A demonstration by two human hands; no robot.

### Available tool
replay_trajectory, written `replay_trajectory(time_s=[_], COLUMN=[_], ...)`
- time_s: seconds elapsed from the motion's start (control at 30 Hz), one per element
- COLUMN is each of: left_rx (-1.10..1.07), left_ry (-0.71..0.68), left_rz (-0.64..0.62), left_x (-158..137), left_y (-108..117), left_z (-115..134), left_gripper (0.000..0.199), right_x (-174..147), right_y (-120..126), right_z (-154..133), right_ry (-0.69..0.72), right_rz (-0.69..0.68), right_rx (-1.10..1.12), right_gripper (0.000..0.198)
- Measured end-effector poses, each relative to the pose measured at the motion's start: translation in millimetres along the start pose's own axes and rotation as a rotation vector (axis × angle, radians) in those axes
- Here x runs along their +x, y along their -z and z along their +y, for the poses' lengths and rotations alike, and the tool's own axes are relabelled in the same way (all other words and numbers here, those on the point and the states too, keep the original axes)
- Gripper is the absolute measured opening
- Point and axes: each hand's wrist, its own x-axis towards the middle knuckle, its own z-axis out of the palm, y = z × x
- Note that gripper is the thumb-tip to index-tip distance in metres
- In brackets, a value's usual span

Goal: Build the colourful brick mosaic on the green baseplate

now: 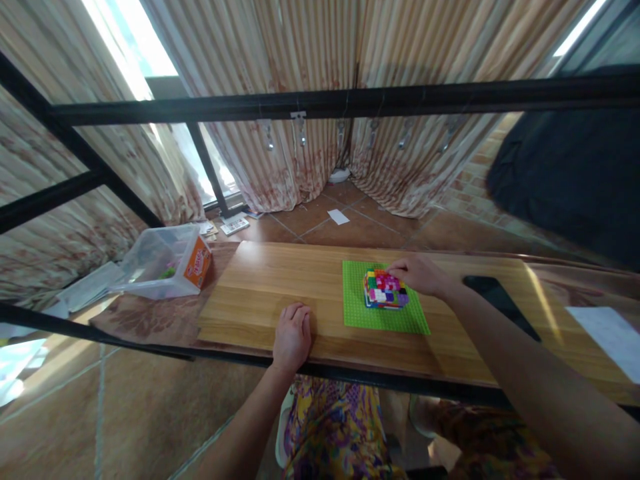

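Observation:
A block of multicoloured toy bricks (pixel 384 293) is built up on a green studded baseplate (pixel 357 315), right of the middle of the wooden board. My right hand (pixel 419 275) reaches in from the right, its fingertips pinched at the top far edge of the bricks. They touch a toy brick there, which the fingers mostly cover. My left hand (pixel 292 337) lies at the board's near edge, left of the baseplate. Its fingers are curled in together and I see nothing in them.
At the far left stands a clear plastic box (pixel 165 280) with an orange label and some bricks inside. A black phone (pixel 500 303) lies right of the baseplate, partly behind my right forearm. White paper (pixel 607 333) is at the right end. A black metal bar (pixel 320 103) crosses beyond the table.

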Motion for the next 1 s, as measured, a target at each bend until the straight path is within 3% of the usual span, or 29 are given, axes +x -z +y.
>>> replay_trajectory(time_s=[0.1, 0.3, 0.6, 1.0], left_rx=[-0.007, -0.003, -0.006, 0.0], left_ry=[0.008, 0.003, 0.005, 0.003], left_rz=[-0.003, -0.003, -0.004, -0.011], left_x=[0, 0, 0, 0], left_y=[1, 1, 1, 1], left_z=[0, 0, 1, 2], left_gripper=[0.017, 0.017, 0.017, 0.016], right_x=[0, 4, 8, 10], right_y=[0, -2, 3, 7], right_z=[1, 6, 3, 3], right_ry=[-0.078, -0.226, -0.119, -0.1], right_rz=[-0.084, -0.083, -0.136, -0.131], right_rx=[0.05, 0.248, 0.064, -0.052], right_gripper=[0.017, 0.017, 0.019, 0.011])
